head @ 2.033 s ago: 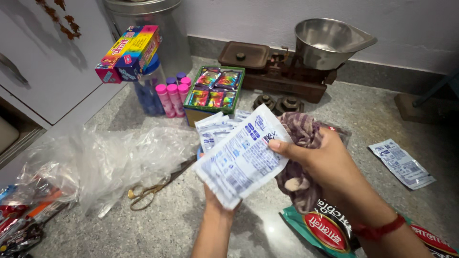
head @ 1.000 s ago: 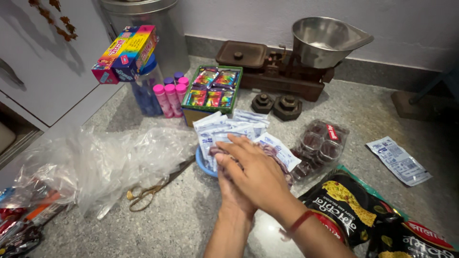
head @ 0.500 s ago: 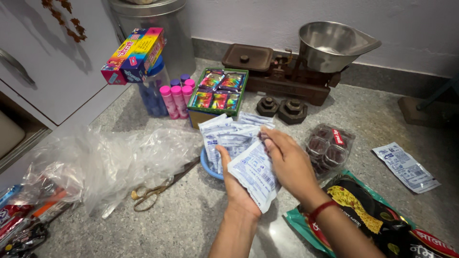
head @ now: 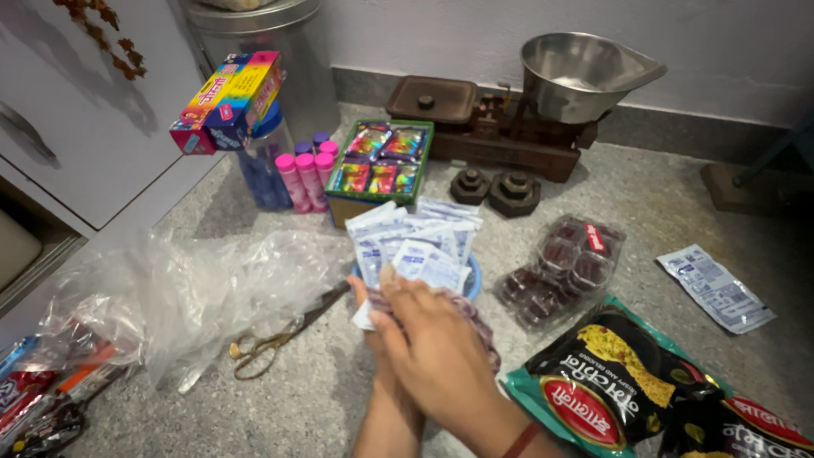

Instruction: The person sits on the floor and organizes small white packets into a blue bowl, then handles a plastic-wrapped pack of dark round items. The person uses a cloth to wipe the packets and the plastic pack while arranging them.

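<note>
A fanned stack of white and blue sachets (head: 415,242) stands up over a blue dish (head: 471,280) on the speckled stone counter. My left hand (head: 366,298) grips the stack from below, its thumb on the front sachet. Over it lies my right hand (head: 437,352), a red thread at the wrist, with its fingertips pressed on the lower sachets. A purplish packet (head: 482,326) peeks out from under my right hand.
A crumpled clear plastic bag (head: 195,293) and brass scissors (head: 267,343) lie to the left. Behind stand a box of colourful packets (head: 381,161), pink bottles (head: 305,178) and a balance scale (head: 543,102) with weights (head: 496,191). Right: a clear sweets pack (head: 564,267), snack bags (head: 610,382), a lone sachet (head: 716,288).
My right hand has moved down and left over my left hand. The single sachet it lifted is back against the stack, which both hands now hold lower.
</note>
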